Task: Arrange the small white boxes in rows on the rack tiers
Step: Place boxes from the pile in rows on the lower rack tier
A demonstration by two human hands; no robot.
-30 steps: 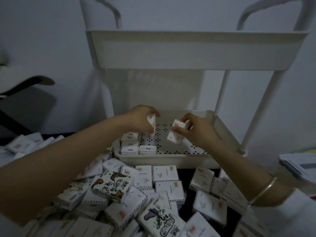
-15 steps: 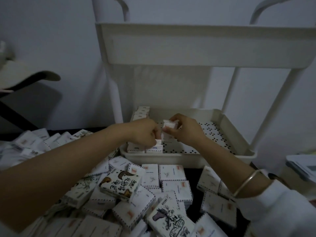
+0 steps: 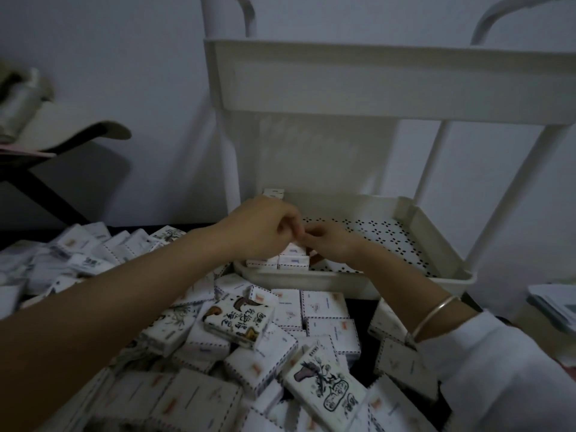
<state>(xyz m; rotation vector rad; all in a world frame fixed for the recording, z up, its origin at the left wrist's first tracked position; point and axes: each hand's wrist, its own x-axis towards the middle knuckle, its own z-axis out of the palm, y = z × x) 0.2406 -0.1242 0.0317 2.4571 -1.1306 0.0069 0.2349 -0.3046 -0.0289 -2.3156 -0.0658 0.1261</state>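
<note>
Small white boxes with dashed edges stand in a short row [image 3: 277, 262] at the front left of the rack's lower tier [image 3: 343, 280]; another box [image 3: 273, 193] shows at the back left. My left hand [image 3: 261, 227] and my right hand [image 3: 332, 246] meet fingertip to fingertip over one small white box [image 3: 293, 249] set just behind that row. Both hands have curled fingers on this box, and they hide most of it. The perforated tier floor [image 3: 383, 238] to the right is bare.
A big loose pile of boxes [image 3: 280, 332], some with printed drawings, lies in front of the rack and spreads left. The upper tier [image 3: 374, 79] overhangs the lower one. Rack posts [image 3: 511, 194] stand at the right. Papers [image 3: 558, 304] lie far right.
Each hand carried a box toward the tier. The left one went down beside the row, then the right hand lowered its box and both hands closed in on it.
</note>
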